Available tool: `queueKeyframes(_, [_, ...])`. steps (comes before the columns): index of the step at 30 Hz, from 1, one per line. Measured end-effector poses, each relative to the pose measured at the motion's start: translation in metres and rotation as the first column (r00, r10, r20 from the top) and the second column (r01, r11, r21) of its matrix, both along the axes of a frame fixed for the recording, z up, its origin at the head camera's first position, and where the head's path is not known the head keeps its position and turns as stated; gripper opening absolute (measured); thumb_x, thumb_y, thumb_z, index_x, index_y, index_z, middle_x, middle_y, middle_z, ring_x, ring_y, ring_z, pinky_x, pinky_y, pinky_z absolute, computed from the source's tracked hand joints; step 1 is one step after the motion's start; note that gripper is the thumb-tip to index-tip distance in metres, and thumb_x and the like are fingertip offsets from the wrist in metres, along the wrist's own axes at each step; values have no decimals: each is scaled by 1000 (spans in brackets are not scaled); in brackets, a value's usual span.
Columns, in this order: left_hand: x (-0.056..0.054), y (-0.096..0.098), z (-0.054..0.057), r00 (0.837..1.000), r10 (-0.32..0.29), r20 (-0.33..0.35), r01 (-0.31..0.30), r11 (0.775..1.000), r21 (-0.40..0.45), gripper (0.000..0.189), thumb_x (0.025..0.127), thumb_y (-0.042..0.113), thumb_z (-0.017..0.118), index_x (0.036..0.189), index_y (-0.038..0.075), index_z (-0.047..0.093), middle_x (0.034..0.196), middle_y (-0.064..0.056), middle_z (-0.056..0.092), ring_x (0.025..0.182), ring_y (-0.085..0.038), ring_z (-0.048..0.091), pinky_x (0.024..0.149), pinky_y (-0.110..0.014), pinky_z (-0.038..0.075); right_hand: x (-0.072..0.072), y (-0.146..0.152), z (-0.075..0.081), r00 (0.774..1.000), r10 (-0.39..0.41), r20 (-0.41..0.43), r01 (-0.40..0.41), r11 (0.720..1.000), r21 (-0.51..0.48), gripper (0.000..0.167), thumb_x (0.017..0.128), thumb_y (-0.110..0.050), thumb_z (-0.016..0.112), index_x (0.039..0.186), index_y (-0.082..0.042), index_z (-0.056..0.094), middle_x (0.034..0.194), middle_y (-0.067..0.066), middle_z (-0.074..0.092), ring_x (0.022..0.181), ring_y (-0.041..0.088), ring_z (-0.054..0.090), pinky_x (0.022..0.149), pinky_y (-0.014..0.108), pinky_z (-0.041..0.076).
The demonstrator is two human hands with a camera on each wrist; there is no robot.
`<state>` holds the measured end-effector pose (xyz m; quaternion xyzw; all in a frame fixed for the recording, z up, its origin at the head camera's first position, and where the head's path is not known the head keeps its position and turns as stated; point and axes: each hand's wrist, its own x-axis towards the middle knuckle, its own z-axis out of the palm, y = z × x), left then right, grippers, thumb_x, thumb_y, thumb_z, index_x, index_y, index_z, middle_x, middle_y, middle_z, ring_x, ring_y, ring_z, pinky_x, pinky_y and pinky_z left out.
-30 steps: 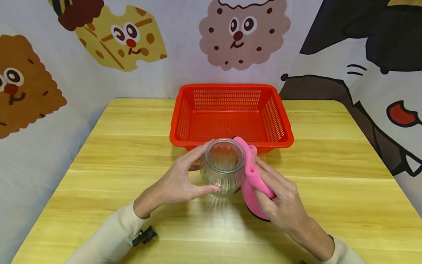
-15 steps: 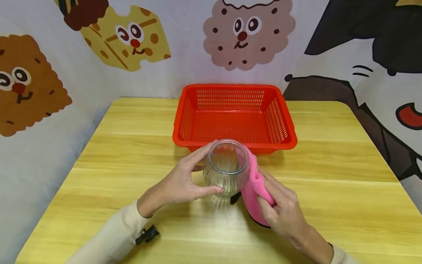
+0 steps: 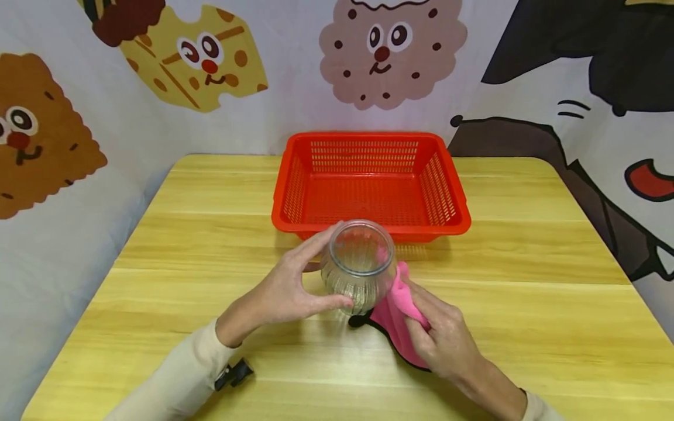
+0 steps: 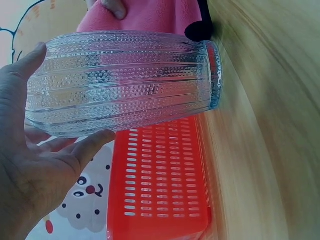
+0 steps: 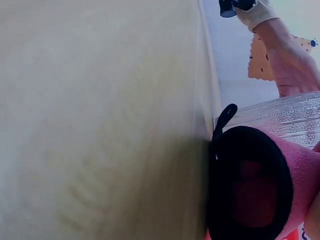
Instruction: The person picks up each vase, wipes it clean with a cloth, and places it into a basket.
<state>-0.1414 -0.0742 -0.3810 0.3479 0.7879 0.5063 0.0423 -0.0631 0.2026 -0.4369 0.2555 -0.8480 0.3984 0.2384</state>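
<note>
A clear ribbed glass jar [image 3: 359, 289] stands upright, its round mouth facing up, in front of the basket. My left hand [image 3: 284, 290] grips it from the left, thumb on the near side and fingers round the far side. My right hand [image 3: 446, 338] pinches a bunched pink cloth [image 3: 398, 334] against the jar's right side. Black edging and a black loop [image 3: 360, 320] hang from the cloth near the jar's base. In the left wrist view, dots and ribs cover the glass jar [image 4: 120, 82]. Whether its base touches the table, I cannot tell.
Just behind the jar sits a red plastic basket [image 3: 371, 229] with slotted walls and nothing inside. The wooden table [image 3: 210, 234] reaches back to a cartoon-printed cloth wall [image 3: 295, 76]. A small black device [image 3: 234, 374] is fixed at the left cuff.
My right hand has brought the cloth down the jar's right side, from beside the rim to lower on the body. The black loop now shows by the base. My left hand keeps its grip.
</note>
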Motion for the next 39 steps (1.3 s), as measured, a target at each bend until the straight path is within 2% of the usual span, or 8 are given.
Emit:
queueKeyframes(4, [-1,0,2,1000,2,-3,-2,1000,-8,111,78,21,95,166,26,29,168,0,39,143,-24,52,103,-39,59,-2,1,2,999,-29,24,28,999,30,56,81,16,59,134,1,69,131,25,70,123,29,68,108,15,46])
queueKeyframes(13, [-1,2,5,1000,8,-3,-8,1000,-20,111,77,22,95,166,27,29,167,0,39,144,-23,51,102,-39,60,-6,3,2,999,-40,-19,41,997,69,51,76,16,64,123,1,75,124,25,73,110,39,73,104,12,46])
queueKeyframes(19, [-2,1,4,1000,3,6,-3,1000,-15,112,76,21,96,166,26,29,167,0,40,143,-26,52,101,-41,60,-8,6,0,999,-37,-5,38,994,101,43,79,11,66,119,-1,78,122,21,75,108,37,75,101,12,49])
queueKeyframes(22, [-1,0,3,1000,8,6,-8,1000,-18,112,77,21,96,166,26,29,167,-1,40,143,-28,52,101,-43,60,-10,8,-1,999,-24,-47,31,988,154,45,77,10,67,117,-4,80,121,16,77,104,33,77,91,11,56])
queueKeyframes(24, [0,0,3,1000,6,5,-6,1000,-13,112,77,21,96,167,25,29,167,-3,40,143,-30,53,100,-45,61,-10,9,0,998,-18,-65,31,980,198,47,75,8,66,117,-7,80,121,12,77,105,30,77,81,14,59])
queueKeyframes(27, [0,0,4,1000,2,10,-2,1000,-11,113,76,20,96,167,25,29,167,-3,40,142,-31,54,101,-45,61,-12,12,1,996,-3,-92,26,966,255,50,72,7,66,118,-10,80,122,9,78,103,28,78,70,25,61])
queueKeyframes(32, [1,-1,3,999,0,39,1,1000,-10,114,76,19,96,167,26,27,167,-2,41,141,-29,55,102,-45,60,-15,15,-1,997,27,-71,1,928,372,46,75,0,70,119,-7,80,123,10,77,106,29,77,80,44,66])
queueKeyframes(39, [1,-1,3,998,-8,69,7,1000,7,115,77,17,95,166,20,22,165,-6,42,142,-32,54,106,-48,57,-20,17,1,997,72,-39,-41,851,524,45,77,-6,72,122,-5,78,127,12,75,113,33,74,91,50,64])
